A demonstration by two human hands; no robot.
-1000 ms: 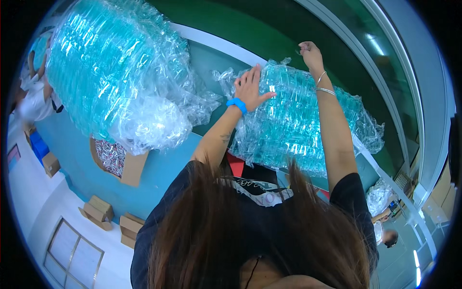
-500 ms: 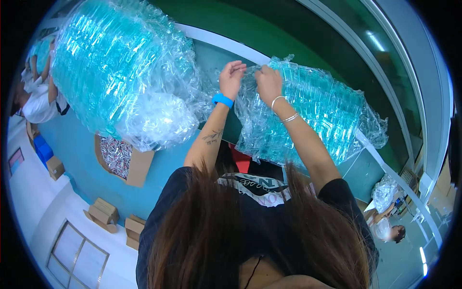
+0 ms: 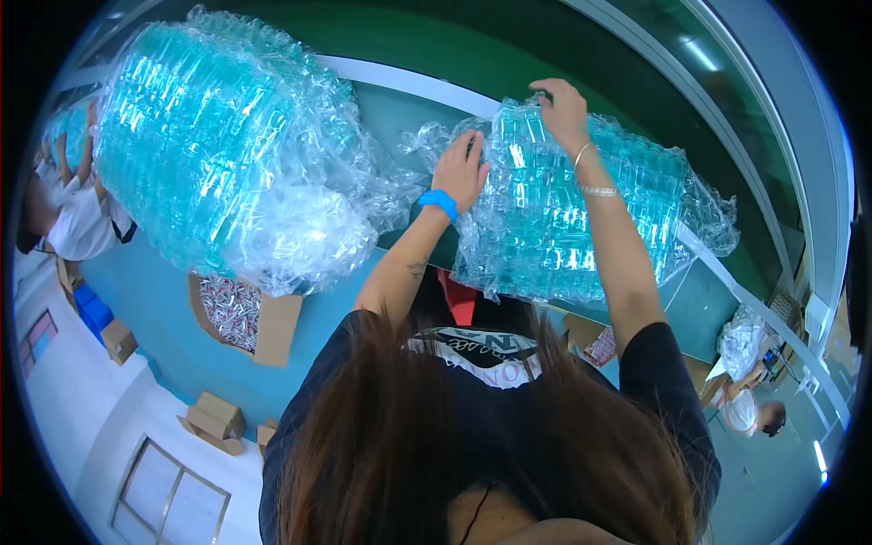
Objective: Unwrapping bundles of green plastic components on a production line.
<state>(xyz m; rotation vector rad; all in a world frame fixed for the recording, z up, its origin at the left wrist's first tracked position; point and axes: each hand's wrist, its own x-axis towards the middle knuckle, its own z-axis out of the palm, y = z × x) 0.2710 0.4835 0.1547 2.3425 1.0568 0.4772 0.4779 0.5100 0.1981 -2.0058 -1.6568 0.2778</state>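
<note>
A clear plastic bag packed with rows of teal translucent containers [image 3: 627,209] lies on its side in front of me. My left hand [image 3: 461,173] rests on the loose film at the bag's left end, its fingers stretched out. At the far edge of the same bag is my right hand [image 3: 565,113], thumb and fingers apart and slightly bent, with nothing visible in them. Crumpled clear film [image 3: 436,141] sticks out beyond my left fingertips. To the left stands a larger wrapped bundle [image 3: 195,136] of similar teal pieces, its bunched film [image 3: 304,241] facing me.
A pale metal rail [image 3: 409,80] runs behind the bags, beside a green surface [image 3: 436,36]. Left of me, an open carton [image 3: 277,331] holds many small shiny pieces. More cartons [image 3: 213,422] stand by the wall. People work at far left [image 3: 82,218] and far right [image 3: 743,413].
My hands, close together at the bag's left end before, have moved apart. The right hand has shifted right and away along the far edge; the left has come down onto the film, fingers extended.
</note>
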